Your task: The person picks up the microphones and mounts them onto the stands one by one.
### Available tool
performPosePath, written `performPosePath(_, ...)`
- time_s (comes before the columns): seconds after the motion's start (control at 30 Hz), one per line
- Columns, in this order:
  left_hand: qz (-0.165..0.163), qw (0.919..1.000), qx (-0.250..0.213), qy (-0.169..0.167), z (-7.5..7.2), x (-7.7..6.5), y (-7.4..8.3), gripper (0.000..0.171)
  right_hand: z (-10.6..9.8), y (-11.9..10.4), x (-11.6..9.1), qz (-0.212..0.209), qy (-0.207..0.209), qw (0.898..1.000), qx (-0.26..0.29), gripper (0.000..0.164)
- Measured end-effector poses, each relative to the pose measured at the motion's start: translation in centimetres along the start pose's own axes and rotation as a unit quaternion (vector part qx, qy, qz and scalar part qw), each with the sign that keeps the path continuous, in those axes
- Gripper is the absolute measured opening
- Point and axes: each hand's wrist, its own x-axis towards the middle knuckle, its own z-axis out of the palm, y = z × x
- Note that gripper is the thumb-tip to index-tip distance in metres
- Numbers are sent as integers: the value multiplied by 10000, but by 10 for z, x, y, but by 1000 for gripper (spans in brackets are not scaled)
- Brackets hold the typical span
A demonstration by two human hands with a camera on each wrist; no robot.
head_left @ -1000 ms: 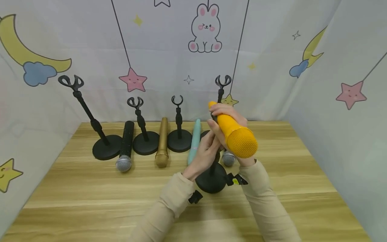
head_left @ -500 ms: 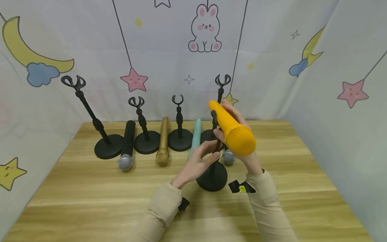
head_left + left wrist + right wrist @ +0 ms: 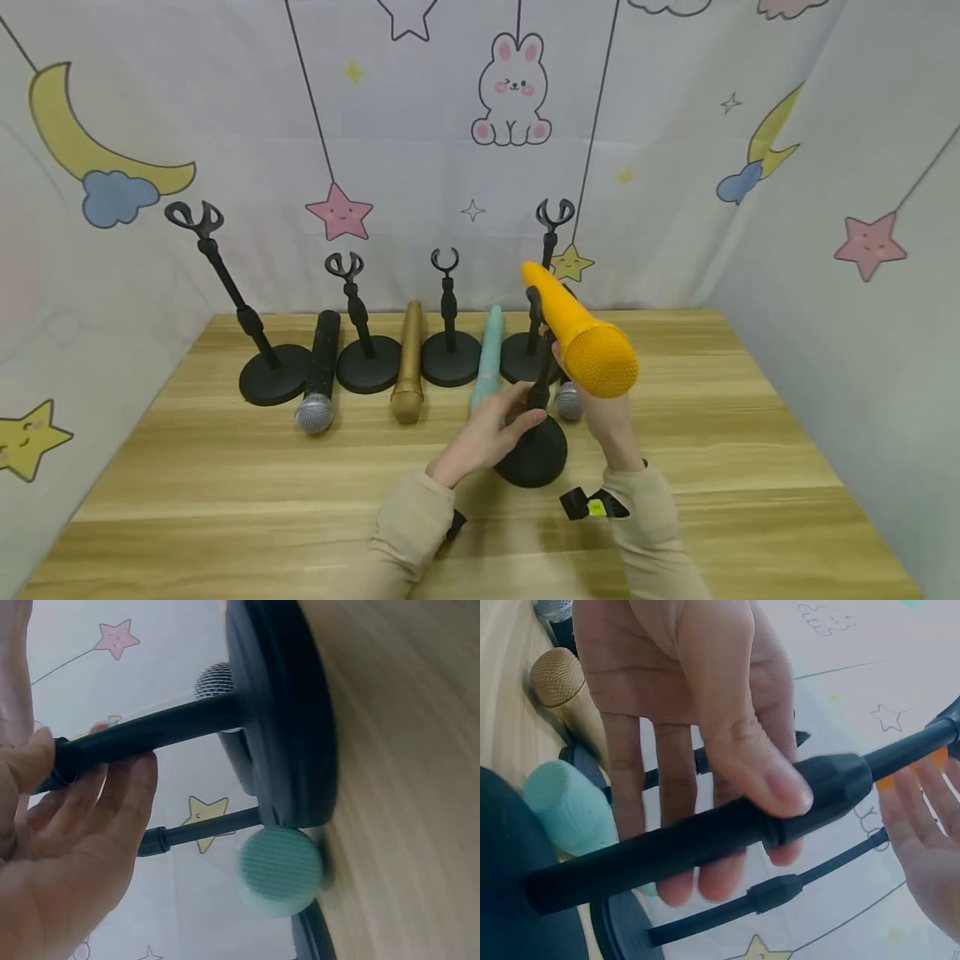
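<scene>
An orange microphone (image 3: 577, 333) lies tilted in the clip of the front black microphone stand (image 3: 542, 392), its mesh head toward me. My left hand (image 3: 480, 437) holds the stand's pole low down. In the right wrist view, that hand's thumb (image 3: 784, 787) presses the pole's collar (image 3: 825, 791), with the fingers behind the pole. My right hand (image 3: 606, 421) is partly hidden behind the microphone. Its fingers (image 3: 919, 799) look extended, close to the thin upper pole; whether they touch it is unclear. The round stand base (image 3: 534, 458) rests on the table.
Several black stands, including the far-left stand (image 3: 225, 275), line the back of the wooden table (image 3: 262, 517). Between them lie a black microphone (image 3: 322, 358), a gold microphone (image 3: 408, 367) and a mint microphone (image 3: 491, 354). A silver-headed microphone (image 3: 567, 402) is partly hidden behind my right hand.
My left hand has slid down the pole. My right hand has released the orange microphone and dropped below and behind it; the microphone stays in the clip.
</scene>
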Motion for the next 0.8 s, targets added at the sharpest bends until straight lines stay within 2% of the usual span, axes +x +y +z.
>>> performPosePath(0.1,-20,9999,18,-160,0,0,-2,34,2,3,3,-457,-469,9945,824,33)
performPosePath(0.13,-34,9998,11,-191,0,0,-1,32,2,4,5,-656,-697,9888,1144,35)
performPosePath(0.2,-99,9997,88,-215,0,0,0,32,4,8,7,-1064,-1198,9706,1798,40)
performPosePath(0.23,-123,9996,122,-207,0,0,0,32,4,10,7,-1160,-1358,9636,1988,40)
performPosePath(0.3,-126,9996,165,-177,0,0,1,29,3,13,8,-1186,-1583,9576,2094,38)
performPosePath(0.37,-75,9997,182,-135,0,-1,1,25,3,15,9,-1206,-1722,9579,1954,36)
performPosePath(0.57,56,9996,264,-11,1,-2,1,11,0,19,10,-1500,-1878,9674,796,30)
performPosePath(0.8,21,9985,541,125,2,-1,2,14,-2,18,11,-1412,-1873,9705,552,24)
